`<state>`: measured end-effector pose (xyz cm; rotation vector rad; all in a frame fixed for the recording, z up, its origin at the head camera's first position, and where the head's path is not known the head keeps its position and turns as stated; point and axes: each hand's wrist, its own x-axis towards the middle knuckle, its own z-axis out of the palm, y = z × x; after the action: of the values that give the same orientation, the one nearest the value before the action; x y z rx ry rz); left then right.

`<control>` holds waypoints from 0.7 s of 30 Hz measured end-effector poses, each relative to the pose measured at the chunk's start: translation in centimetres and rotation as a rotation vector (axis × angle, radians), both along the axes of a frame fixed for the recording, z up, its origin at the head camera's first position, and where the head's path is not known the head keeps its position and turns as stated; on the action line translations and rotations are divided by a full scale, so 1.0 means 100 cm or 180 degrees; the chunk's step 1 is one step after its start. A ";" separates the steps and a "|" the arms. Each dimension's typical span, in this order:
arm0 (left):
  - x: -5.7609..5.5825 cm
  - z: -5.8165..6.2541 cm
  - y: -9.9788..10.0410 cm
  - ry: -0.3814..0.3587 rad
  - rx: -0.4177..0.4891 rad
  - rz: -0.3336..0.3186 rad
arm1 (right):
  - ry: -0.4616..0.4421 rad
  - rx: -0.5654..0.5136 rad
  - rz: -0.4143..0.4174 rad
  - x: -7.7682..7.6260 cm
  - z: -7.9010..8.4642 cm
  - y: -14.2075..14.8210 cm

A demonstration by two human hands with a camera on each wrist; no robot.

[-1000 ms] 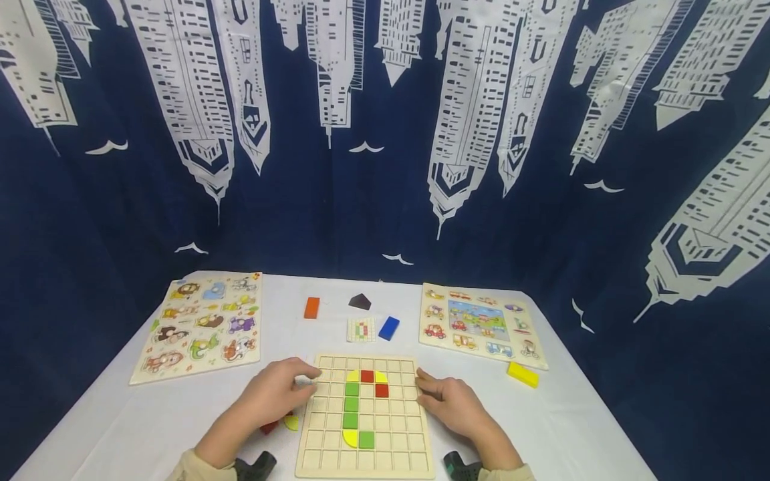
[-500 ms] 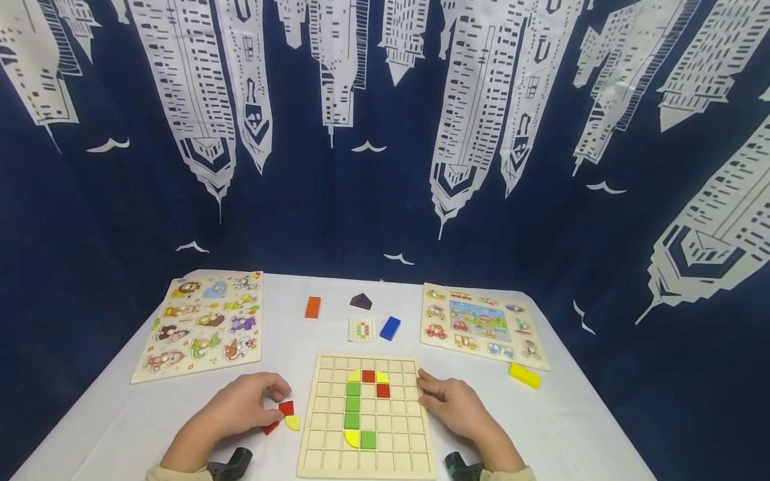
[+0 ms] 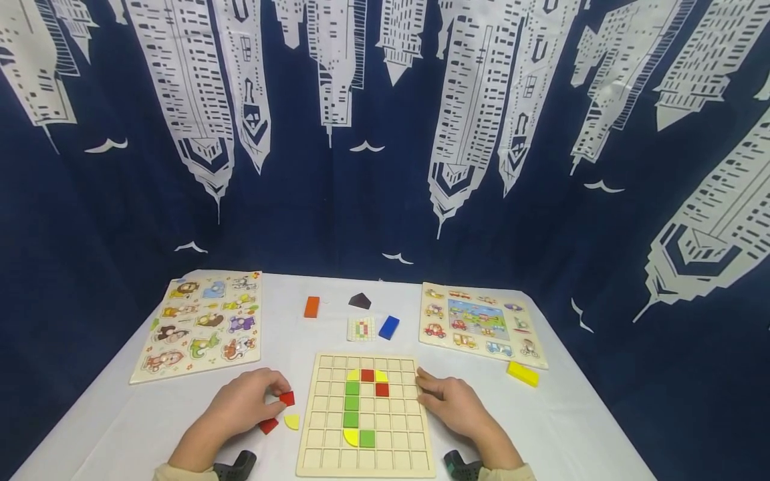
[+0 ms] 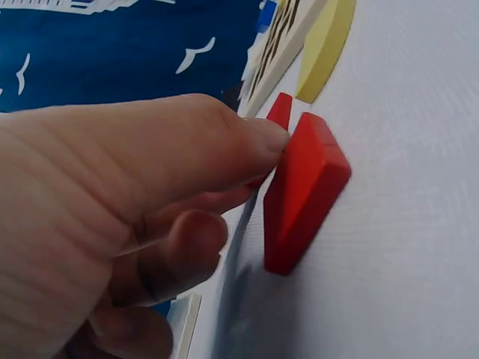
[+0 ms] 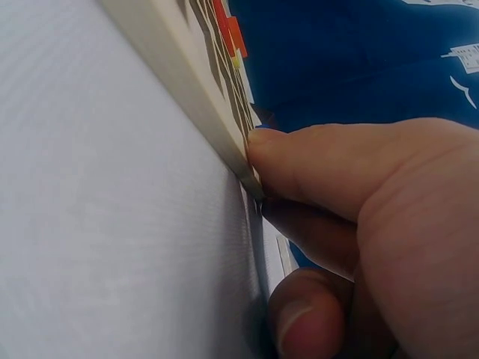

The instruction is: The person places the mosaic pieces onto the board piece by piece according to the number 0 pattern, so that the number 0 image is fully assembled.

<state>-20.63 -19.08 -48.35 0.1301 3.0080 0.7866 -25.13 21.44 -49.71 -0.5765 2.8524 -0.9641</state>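
A wooden grid board (image 3: pixel 397 461) lies in the middle of the white table, with green, red and yellow tiles set in some of its squares. To its left, my left hand (image 3: pixel 245 401) pinches a red square tile (image 3: pixel 288 398) between thumb and fingers; the left wrist view shows the thumb (image 4: pixel 254 142) partly covering that tile. Another red tile (image 4: pixel 303 194) lies just under the hand, beside a yellow quarter-round tile (image 3: pixel 291 421). On the board's right edge, my right hand (image 3: pixel 454 404) holds on with thumb (image 5: pixel 277 153) and forefinger, other fingers curled.
Behind the board lie a small pattern card (image 3: pixel 361 329), a blue block (image 3: pixel 389 327), an orange block (image 3: pixel 311 307) and a dark five-sided piece (image 3: pixel 359 301). An animal puzzle (image 3: pixel 204 327) is at left, a vehicle puzzle (image 3: pixel 481 324) at right near a yellow block (image 3: pixel 523 374).
My left hand has left the board's left edge, moved left to the loose tiles and taken hold of a red one, now shifted slightly up the table. The right hand stays put.
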 end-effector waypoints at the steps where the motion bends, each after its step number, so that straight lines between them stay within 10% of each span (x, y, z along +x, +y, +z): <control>1: 0.000 0.000 0.000 0.0022 -0.0008 0.0009 | -0.0008 -0.0006 0.0000 0.000 0.000 0.000; 10: 0.002 0.005 0.009 0.0210 0.0219 -0.0013 | -0.0015 -0.0016 0.0008 -0.001 -0.001 0.000; 21: 0.003 0.014 0.062 0.0541 0.0512 -0.0740 | 0.0036 0.0049 0.0009 -0.003 -0.001 -0.003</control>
<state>-20.31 -12.88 -46.93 0.5668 2.9995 1.0375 -25.38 21.14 -49.86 -0.5861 2.8657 -0.9404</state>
